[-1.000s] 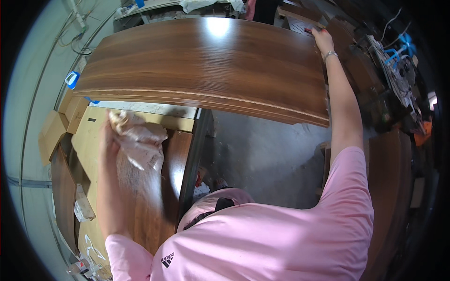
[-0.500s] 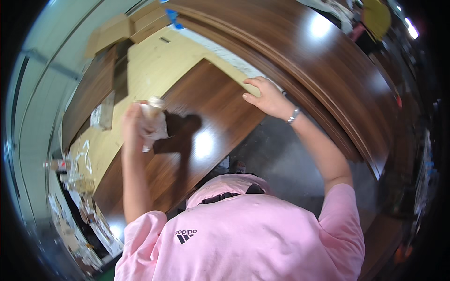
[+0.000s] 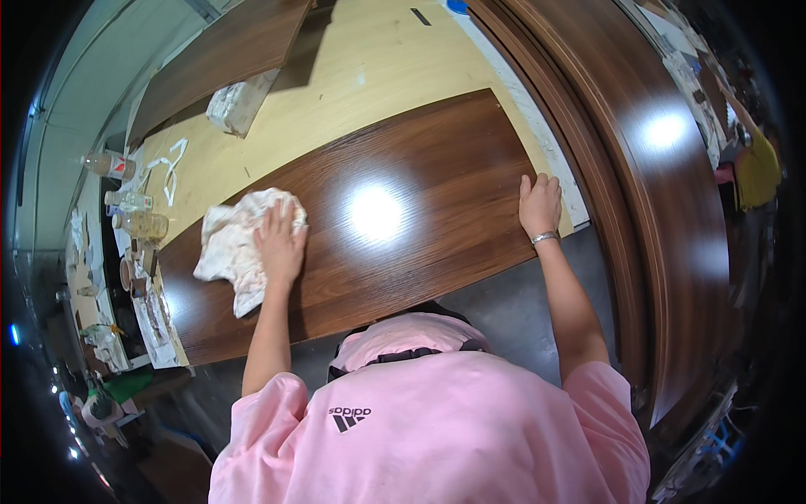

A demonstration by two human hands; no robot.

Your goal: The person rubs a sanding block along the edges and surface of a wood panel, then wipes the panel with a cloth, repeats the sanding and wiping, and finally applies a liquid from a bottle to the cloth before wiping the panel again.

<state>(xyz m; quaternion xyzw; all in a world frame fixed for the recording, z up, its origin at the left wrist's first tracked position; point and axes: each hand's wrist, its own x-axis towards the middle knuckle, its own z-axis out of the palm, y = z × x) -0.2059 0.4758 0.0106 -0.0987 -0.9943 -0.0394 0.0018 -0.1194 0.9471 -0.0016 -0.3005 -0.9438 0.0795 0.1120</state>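
A dark brown wood-grain panel (image 3: 428, 176) lies flat across the pale work surface before me. On its left part is a crumpled white cloth (image 3: 231, 239) with faint stains. My left hand (image 3: 281, 244) presses down on the cloth's right side, its fingers stretched out and spread. At the panel's right end, my right hand (image 3: 539, 206), with a metal bracelet at the wrist, grips the edge, the thumb on the top face and the fingers curled over. The undersides of those fingers are hidden.
Long brown panels (image 3: 621, 126) run along the right. Another brown panel (image 3: 227, 59) stands at the far left, near a white wrapped block (image 3: 239, 105). Plastic bottles (image 3: 143, 224) and a white strip (image 3: 174, 168) lie at the left. Grey floor (image 3: 495, 311) shows below the panel.
My left hand, earlier raised with the white cloth, has come down and now lies spread on it against the panel. My right hand has settled on the panel's right edge. The view has shifted.
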